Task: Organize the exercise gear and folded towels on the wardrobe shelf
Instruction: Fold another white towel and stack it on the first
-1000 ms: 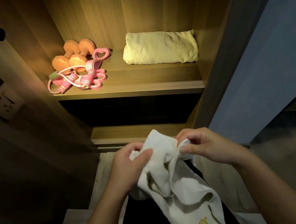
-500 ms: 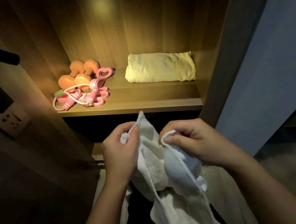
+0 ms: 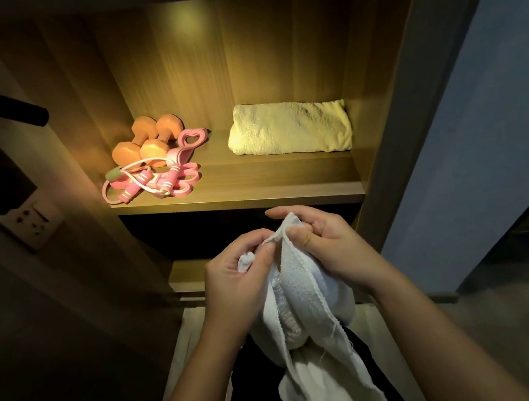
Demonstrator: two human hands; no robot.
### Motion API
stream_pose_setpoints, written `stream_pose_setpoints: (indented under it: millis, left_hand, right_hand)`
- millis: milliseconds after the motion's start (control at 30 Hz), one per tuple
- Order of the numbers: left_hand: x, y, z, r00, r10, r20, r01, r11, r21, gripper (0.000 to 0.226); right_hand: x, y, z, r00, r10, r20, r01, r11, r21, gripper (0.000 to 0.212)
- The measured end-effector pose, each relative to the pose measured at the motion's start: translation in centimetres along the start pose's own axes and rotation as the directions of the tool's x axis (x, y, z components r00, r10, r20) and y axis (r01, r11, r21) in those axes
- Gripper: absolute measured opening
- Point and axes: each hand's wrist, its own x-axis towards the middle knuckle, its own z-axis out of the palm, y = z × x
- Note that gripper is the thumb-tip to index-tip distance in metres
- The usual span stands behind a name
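Observation:
A white towel [image 3: 316,337] hangs unfolded in front of me, below the lit wardrobe shelf [image 3: 255,194]. My left hand [image 3: 235,284] pinches its upper edge and my right hand [image 3: 325,246] pinches the same edge just to the right. On the shelf lie two orange dumbbells [image 3: 146,142] at the back left, with a pink jump rope [image 3: 139,183] and a pink resistance band [image 3: 186,153] tangled in front of them. A folded yellow-lit towel [image 3: 289,127] rests at the shelf's right.
The wardrobe's side panels [image 3: 391,111] close the shelf in on both sides. A dark rod [image 3: 9,105] sticks out at the upper left, above a wall socket [image 3: 30,220]. A lower shelf edge [image 3: 185,278] shows behind my hands. A blue wall stands at the right.
Both hands have shifted along the white towel's top edge, now pinching it closer together. The view has tilted up a little, so the shelf sits lower in the frame.

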Motion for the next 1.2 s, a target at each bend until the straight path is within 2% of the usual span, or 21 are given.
stream_pose_setpoints:
  millis: [100,167,267,367,433,533,633,733,800,900,967,1033,1200]
  left_hand:
    - [-0.1,-0.1,-0.1,1.0,0.023,0.003,-0.023,1.0,0.003,0.028]
    - [-0.2,-0.4,-0.1,0.999,0.037,-0.002,-0.037,0.999,0.03,0.029]
    - [0.0,-1.3,-0.6,1.0,0.03,0.006,-0.03,0.989,0.147,0.024]
    - [1.8,-2.9,-2.3,0.994,-0.106,-0.037,0.113,0.95,0.29,0.008]
    - [3.6,-3.9,-3.9,0.977,-0.212,-0.025,0.207,0.912,0.355,0.004]
    - [6.5,-4.6,-7.7,0.956,-0.289,-0.048,0.284,0.878,0.385,0.017]
    - [9.1,-3.7,-12.7,0.931,-0.29,-0.224,0.349,0.888,0.3,0.025]
    - [11.2,-1.7,-16.9,0.874,-0.24,-0.422,0.372,0.89,0.265,0.038]
    - [12.1,-0.4,-19.1,0.829,-0.211,-0.519,0.39,0.882,0.264,0.04]
    - [12.7,1.1,-21.6,0.774,-0.222,-0.593,0.455,0.846,0.278,0.044]
    - [12.8,1.9,-22.2,0.799,-0.183,-0.573,0.431,0.839,0.332,0.044]
    - [12.9,2.7,-22.2,0.844,-0.099,-0.528,0.379,0.806,0.455,0.045]
    - [12.0,3.5,-21.8,0.946,0.131,-0.296,0.155,0.619,0.77,0.041]
  right_hand:
    - [0.1,0.2,0.1,1.0,0.005,-0.017,-0.005,1.0,0.024,0.027]
    - [0.1,0.4,0.1,0.999,0.006,-0.038,-0.007,1.0,-0.019,0.018]
    - [0.5,0.9,-0.6,0.992,-0.018,-0.128,-0.012,0.972,-0.233,0.011]
    - [1.5,1.6,-2.9,0.936,-0.068,-0.346,-0.092,0.901,-0.425,0.012]
    - [2.2,1.9,-4.8,0.88,-0.047,-0.472,-0.158,0.909,-0.386,0.018]
    - [3.3,1.3,-8.8,0.762,-0.016,-0.647,-0.232,0.927,-0.295,0.02]
    - [3.7,-0.8,-13.6,0.59,-0.015,-0.807,-0.296,0.926,-0.234,0.025]
    - [3.3,-3.2,-17.1,0.424,-0.041,-0.905,-0.286,0.942,-0.177,0.035]
    - [2.8,-4.6,-18.6,0.354,-0.065,-0.933,-0.286,0.942,-0.174,0.038]
    - [1.8,-6.8,-20.0,0.292,-0.088,-0.952,-0.312,0.933,-0.182,0.043]
    - [1.2,-7.9,-20.5,0.278,-0.1,-0.955,-0.303,0.935,-0.186,0.043]
    - [0.7,-8.7,-20.6,0.268,-0.103,-0.958,-0.303,0.935,-0.185,0.042]
    - [-0.9,-9.3,-21.1,0.244,-0.081,-0.966,-0.327,0.931,-0.161,0.042]
